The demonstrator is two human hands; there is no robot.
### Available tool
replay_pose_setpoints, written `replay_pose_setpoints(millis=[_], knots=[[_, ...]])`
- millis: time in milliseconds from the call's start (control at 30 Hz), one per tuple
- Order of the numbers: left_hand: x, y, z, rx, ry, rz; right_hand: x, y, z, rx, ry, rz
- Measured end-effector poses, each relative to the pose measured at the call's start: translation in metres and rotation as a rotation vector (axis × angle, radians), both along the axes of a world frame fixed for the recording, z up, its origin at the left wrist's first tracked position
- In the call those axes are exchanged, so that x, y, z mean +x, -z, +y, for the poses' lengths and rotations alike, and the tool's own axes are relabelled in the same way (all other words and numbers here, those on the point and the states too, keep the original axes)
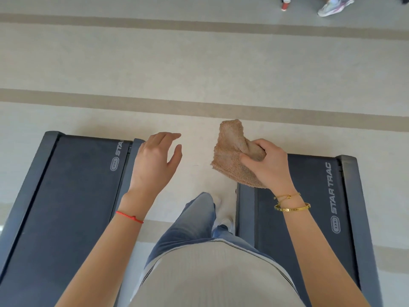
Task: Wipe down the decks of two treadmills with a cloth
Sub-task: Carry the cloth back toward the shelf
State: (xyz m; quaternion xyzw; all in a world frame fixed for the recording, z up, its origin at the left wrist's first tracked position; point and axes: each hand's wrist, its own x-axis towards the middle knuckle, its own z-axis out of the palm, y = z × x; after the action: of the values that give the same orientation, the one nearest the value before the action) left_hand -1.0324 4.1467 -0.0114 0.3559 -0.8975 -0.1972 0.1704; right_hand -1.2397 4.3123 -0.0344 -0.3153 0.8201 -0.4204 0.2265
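Two hands raised in front of the body, both in the air above the gap between the machines. Right hand (269, 165) clamped on the brown cloth (232, 151): fingers and thumb curled around a bunched part, with the rest hanging free as a loose flap toward the floor side. Held so, probably, to gather the fabric into a pad before pressing it down; not yet touching any surface, as far as can be judged. Left hand (155, 160) empty, fingers apart and relaxed, palm down, hovering near the inner rail of the left treadmill (66, 196). Possibly kept out for balance, or ready to lean on the rail.

Further out, two dark decks, one at each side. Right treadmill (309, 207) just below the cloth hand, with its rear end close to the wrist, so likely the nearer one to begin with. Legs in blue jeans (194, 222) and white shoes standing on the pale floor (199, 74) between both machines, a good place to reach either deck without stepping.

Far away, at the upper edge, a red cup (285, 5) and someone's sneaker (334, 6), well apart from the work.

No wet marks or streaks to be seen on either belt; wiping seems not started, or impossible to tell.
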Motion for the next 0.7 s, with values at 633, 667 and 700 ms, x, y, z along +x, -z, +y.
replay_pose_setpoints(millis=[633,667,700], knots=[[0.067,-0.014,-0.228,-0.006,-0.334,0.01,0.021,-0.012,-0.307,-0.037,-0.276,0.004],[0.07,-0.016,-0.244,-0.015,-0.341,0.009,0.024,-0.014,-0.326,-0.044,-0.288,0.006],[0.074,-0.017,-0.259,-0.022,-0.349,0.008,0.026,-0.015,-0.344,-0.045,-0.302,0.007]])
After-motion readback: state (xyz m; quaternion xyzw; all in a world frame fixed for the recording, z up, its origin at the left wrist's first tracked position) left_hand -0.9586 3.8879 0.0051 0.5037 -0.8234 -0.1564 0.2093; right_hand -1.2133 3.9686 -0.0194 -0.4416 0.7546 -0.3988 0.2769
